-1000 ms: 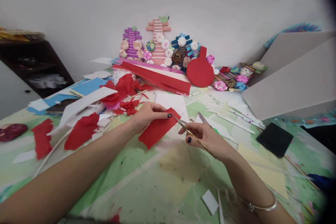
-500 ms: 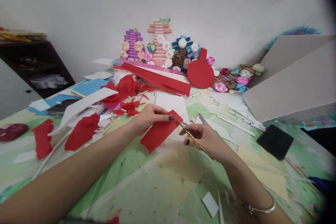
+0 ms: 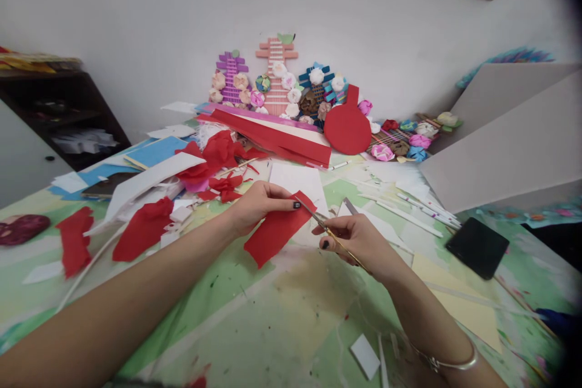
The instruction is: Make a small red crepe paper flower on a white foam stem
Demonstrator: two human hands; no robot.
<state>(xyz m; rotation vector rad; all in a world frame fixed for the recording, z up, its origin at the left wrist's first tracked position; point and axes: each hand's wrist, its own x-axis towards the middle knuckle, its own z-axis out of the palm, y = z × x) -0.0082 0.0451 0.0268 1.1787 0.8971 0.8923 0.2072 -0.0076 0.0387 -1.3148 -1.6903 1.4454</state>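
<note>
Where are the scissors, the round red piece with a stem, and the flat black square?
Scissors (image 3: 315, 216): head view, on the blades.
Round red piece (image 3: 348, 129): head view, middle of the disc, below its stem.
Flat black square (image 3: 478, 248): head view, middle of its top face.

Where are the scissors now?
In the head view, the scissors are in the right hand, blades at the red paper held by the left hand.

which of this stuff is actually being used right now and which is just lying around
In use:
- red strip, held by the left hand
- scissors, in the right hand, blades at the strip

Apparently just lying about:
- black square
- yellow sheet
- small white rectangle
- round red cutout
</note>
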